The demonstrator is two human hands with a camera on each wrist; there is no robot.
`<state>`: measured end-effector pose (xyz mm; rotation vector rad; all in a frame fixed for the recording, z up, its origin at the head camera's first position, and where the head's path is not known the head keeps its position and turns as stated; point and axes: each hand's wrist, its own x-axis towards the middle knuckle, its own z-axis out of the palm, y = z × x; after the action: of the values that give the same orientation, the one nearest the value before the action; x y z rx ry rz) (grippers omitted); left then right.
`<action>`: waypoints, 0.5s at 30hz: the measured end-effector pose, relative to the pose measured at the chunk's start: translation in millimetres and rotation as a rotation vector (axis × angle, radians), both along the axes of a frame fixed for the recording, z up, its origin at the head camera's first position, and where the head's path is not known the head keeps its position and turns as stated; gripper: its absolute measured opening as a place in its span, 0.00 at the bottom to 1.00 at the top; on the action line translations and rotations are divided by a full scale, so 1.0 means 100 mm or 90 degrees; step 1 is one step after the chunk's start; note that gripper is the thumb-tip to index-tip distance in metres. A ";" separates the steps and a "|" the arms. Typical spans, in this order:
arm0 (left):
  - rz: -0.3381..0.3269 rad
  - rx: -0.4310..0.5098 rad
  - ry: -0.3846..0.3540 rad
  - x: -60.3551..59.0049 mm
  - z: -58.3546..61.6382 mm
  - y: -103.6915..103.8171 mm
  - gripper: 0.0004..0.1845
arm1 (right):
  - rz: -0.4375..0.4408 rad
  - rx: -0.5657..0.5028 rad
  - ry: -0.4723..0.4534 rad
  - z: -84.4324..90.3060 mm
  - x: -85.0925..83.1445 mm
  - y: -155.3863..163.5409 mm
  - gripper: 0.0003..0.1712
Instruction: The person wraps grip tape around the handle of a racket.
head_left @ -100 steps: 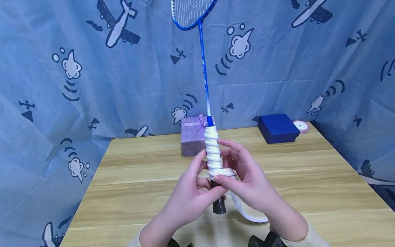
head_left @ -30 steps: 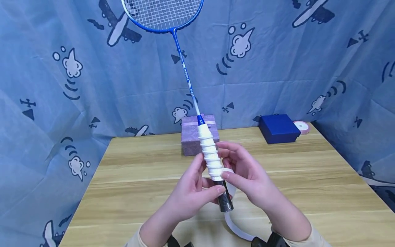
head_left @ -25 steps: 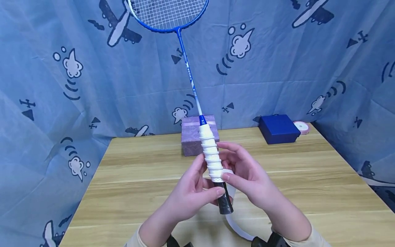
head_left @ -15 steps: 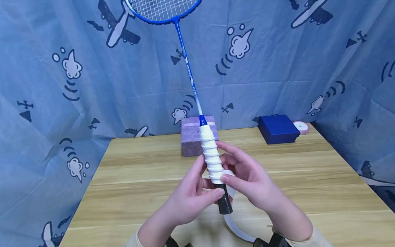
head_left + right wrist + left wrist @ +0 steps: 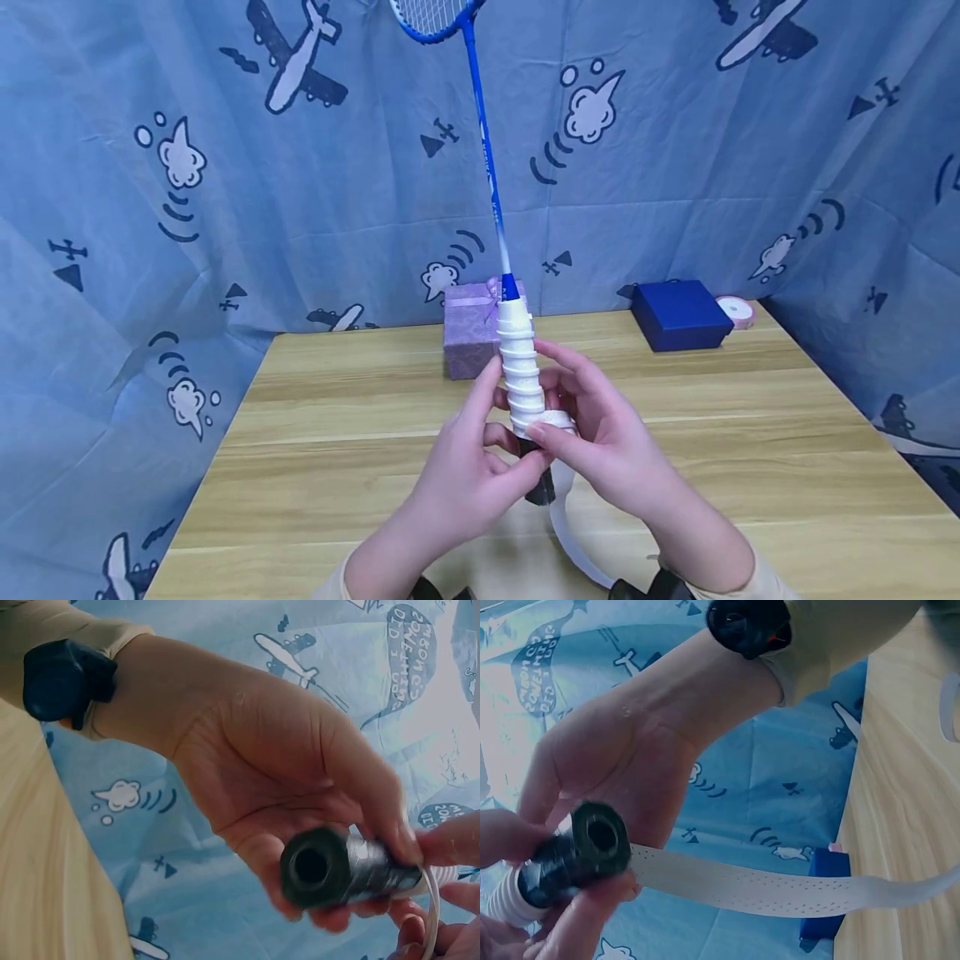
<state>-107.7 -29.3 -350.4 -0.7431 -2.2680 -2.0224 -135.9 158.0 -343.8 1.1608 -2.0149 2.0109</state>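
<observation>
A blue and white badminton racket [image 5: 492,183] is held head up in front of me, its strung head cut off at the top of the head view. White perforated grip tape [image 5: 517,350] winds in overlapping ridges down the handle. Below it the black handle end [image 5: 540,490] is bare; its hollow butt [image 5: 309,866] shows in the right wrist view. My left hand [image 5: 461,475] holds the handle around its lower part. My right hand [image 5: 611,446] pinches the tape with the thumb at the lowest turn. The loose tape [image 5: 780,892] trails away, flat in the left wrist view.
On the wooden table [image 5: 337,442] a purple box [image 5: 468,333] with a ribbon stands behind the handle. A dark blue box [image 5: 681,315] and a pink-edged ribbon roll [image 5: 737,311] sit at the back right. A blue printed curtain [image 5: 337,208] hangs behind and at both sides.
The racket leaned left with its strings facing me a second ago; now it stands more upright, and its head looks narrower from turning. Both hands keep their hold on handle and tape.
</observation>
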 end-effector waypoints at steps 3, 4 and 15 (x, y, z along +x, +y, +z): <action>-0.060 0.051 -0.031 -0.02 0.01 -0.02 0.48 | 0.010 0.006 -0.007 0.01 0.00 0.02 0.43; -0.077 0.068 -0.040 -0.02 0.01 -0.03 0.49 | 0.013 0.010 -0.015 0.02 0.00 0.03 0.43; -0.255 0.239 -0.031 -0.08 -0.06 -0.05 0.48 | 0.083 0.007 -0.021 0.05 -0.01 0.09 0.43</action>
<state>-116.2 -34.5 -355.9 -1.1888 -1.7763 -2.5546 -136.8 166.7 -339.3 1.3023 -2.0176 2.0938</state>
